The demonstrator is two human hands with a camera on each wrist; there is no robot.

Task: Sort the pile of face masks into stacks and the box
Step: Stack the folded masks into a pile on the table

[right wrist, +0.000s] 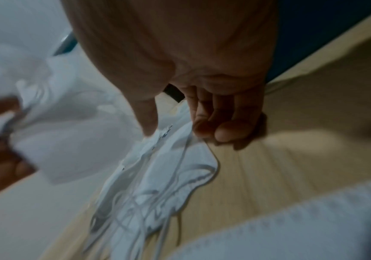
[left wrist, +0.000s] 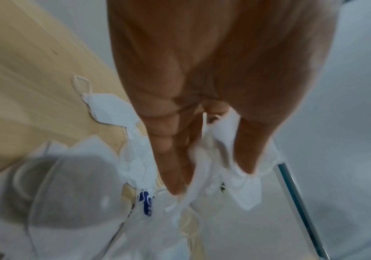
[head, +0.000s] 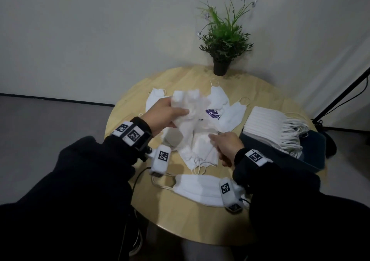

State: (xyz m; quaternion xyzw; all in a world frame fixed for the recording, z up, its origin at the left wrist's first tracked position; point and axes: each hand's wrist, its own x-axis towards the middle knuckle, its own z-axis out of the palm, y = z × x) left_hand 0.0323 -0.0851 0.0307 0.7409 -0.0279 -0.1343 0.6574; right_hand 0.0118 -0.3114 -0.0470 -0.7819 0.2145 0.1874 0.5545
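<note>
A loose pile of white face masks [head: 200,146] lies in the middle of the round wooden table [head: 180,216]. My left hand [head: 172,112] [left wrist: 211,179] grips a crumpled bunch of white masks [head: 190,104] lifted above the pile, pinched between thumb and fingers. My right hand [head: 217,150] [right wrist: 180,132] is low at the pile's right edge, its thumb tip on a folded mask [right wrist: 169,158] and its curled fingers beside that mask's edge on the table. A neat stack of masks [head: 266,124] rests on the dark blue box [head: 312,156] at the right.
One flat pleated mask [head: 196,188] lies alone near the table's front edge. A wrapper with purple print [head: 213,113] sits in the pile. A potted plant [head: 220,66] stands at the back. A black stand [head: 340,100] leans by the wall at the right.
</note>
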